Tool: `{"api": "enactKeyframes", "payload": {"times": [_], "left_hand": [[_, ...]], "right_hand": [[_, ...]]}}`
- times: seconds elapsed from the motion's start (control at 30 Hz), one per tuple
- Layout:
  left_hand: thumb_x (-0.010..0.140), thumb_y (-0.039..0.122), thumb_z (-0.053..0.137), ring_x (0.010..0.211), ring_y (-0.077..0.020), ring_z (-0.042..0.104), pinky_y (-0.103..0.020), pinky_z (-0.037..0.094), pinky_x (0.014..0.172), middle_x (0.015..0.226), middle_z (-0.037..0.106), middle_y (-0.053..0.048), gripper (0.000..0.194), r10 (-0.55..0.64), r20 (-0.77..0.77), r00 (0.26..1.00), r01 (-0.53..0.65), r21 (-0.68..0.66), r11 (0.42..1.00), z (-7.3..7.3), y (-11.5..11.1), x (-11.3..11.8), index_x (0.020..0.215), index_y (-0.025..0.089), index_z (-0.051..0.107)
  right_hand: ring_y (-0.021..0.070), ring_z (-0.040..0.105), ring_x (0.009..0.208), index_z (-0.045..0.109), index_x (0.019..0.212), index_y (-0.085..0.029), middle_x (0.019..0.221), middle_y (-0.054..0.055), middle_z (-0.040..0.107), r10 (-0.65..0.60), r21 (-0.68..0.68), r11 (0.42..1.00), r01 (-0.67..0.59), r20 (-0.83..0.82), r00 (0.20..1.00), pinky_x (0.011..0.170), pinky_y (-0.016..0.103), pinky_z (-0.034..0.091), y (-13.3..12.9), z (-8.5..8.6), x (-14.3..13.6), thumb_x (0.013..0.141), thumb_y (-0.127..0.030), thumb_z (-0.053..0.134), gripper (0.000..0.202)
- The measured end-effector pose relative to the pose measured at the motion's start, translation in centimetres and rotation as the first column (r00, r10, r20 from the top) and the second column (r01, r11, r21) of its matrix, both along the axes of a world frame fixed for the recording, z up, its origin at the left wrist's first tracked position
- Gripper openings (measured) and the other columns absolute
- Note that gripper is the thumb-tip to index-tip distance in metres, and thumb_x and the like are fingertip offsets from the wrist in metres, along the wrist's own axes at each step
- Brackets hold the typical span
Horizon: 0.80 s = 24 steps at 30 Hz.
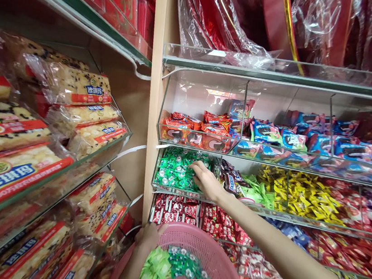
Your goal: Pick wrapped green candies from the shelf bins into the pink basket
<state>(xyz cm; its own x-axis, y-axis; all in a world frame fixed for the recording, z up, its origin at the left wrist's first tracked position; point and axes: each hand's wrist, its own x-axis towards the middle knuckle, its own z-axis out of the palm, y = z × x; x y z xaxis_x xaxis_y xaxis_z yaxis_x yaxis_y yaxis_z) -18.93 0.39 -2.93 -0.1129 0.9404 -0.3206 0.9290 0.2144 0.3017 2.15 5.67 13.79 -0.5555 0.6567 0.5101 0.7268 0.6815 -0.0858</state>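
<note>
My left hand (148, 236) is closed on the far left rim of a pink plastic basket (224, 266). Inside the basket lie light green wrapped candies (155, 270) and darker green wrapped candies (186, 265), side by side. Above it, my right hand (206, 179) reaches over the front of a clear shelf bin, its fingers loosely bent and apart at the green wrapped candies (176, 163). No candy shows clearly between those fingers, and their undersides are hidden. Just right of this hand are dark Snickers bars (234, 178).
Bins of light green (257, 192) and yellow candies (302, 191) continue rightward. Above stand orange-red (215, 127) and blue cookie packs (265, 131). Clear shelf lips (182, 191) edge the bins. A wooden post (154, 89) separates the left shelves, which hold packaged cereal cakes (13, 176).
</note>
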Motion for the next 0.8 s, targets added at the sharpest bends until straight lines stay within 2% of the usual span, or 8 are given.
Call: {"api": "enactKeyframes", "payload": {"times": [0.07,0.2,0.33,0.5,0.63,0.8], "left_hand": [[0.084,0.063,0.022,0.106,-0.0332,0.059,-0.042,0.044,0.087,0.114,0.063,-0.020,0.070,-0.033,0.005,0.999,0.033,0.022,0.999,-0.2,0.1,-0.1,0.109,0.013,0.064],[0.085,0.063,0.021,0.105,-0.0347,0.059,-0.044,0.044,0.086,0.112,0.064,-0.021,0.071,-0.050,0.007,0.999,0.050,0.045,0.998,-0.7,0.2,-0.2,0.107,0.012,0.065],[0.084,0.063,0.021,0.105,-0.0348,0.060,-0.043,0.045,0.085,0.111,0.064,-0.022,0.071,-0.043,0.009,0.999,0.043,0.055,0.998,-0.9,0.2,-0.2,0.107,0.011,0.065],[0.084,0.064,0.021,0.104,-0.0343,0.060,-0.044,0.045,0.085,0.111,0.064,-0.021,0.072,-0.044,0.003,0.999,0.044,0.050,0.998,-0.8,0.2,-0.2,0.107,0.012,0.065],[0.084,0.063,0.020,0.105,-0.0340,0.059,-0.043,0.045,0.085,0.111,0.064,-0.021,0.072,-0.041,-0.003,0.999,0.041,0.043,0.998,-0.7,0.2,-0.1,0.109,0.012,0.064],[0.084,0.063,0.021,0.106,-0.0338,0.059,-0.043,0.044,0.086,0.111,0.064,-0.020,0.071,-0.039,-0.003,0.999,0.039,0.051,0.998,-0.7,0.1,-0.1,0.107,0.013,0.065]], "right_hand": [[0.0200,0.052,0.105,0.046,0.119,-0.014,0.121,0.013,0.045,-0.054,-0.014,0.998,0.054,0.001,0.999,0.089,0.034,0.045,0.2,-0.2,0.1,0.081,-0.004,0.044,0.039],[0.0200,0.056,0.101,0.051,0.111,-0.017,0.116,0.011,0.047,-0.152,-0.056,0.986,0.155,0.052,0.987,0.085,0.032,0.045,0.2,0.0,0.2,0.083,-0.013,0.053,0.029],[0.0194,0.058,0.095,0.052,0.106,-0.016,0.107,0.010,0.051,-0.231,-0.077,0.967,0.243,0.136,0.963,0.079,0.029,0.045,-0.3,1.1,-0.2,0.086,-0.022,0.055,0.021],[0.0183,0.060,0.087,0.052,0.106,-0.017,0.107,0.010,0.053,-0.342,-0.057,0.927,0.371,0.279,0.897,0.071,0.027,0.043,-1.0,2.5,-0.8,0.087,-0.026,0.054,0.020],[0.0229,0.058,0.093,0.056,0.100,-0.016,0.104,0.012,0.058,-0.367,0.038,0.923,0.383,0.386,0.846,0.071,0.029,0.043,-0.8,2.9,-0.8,0.085,-0.027,0.057,0.019],[0.0269,0.057,0.097,0.060,0.098,-0.014,0.098,0.016,0.063,-0.334,0.139,0.941,0.308,0.505,0.795,0.075,0.032,0.040,-0.7,2.8,-0.4,0.083,-0.028,0.061,0.020]]}}
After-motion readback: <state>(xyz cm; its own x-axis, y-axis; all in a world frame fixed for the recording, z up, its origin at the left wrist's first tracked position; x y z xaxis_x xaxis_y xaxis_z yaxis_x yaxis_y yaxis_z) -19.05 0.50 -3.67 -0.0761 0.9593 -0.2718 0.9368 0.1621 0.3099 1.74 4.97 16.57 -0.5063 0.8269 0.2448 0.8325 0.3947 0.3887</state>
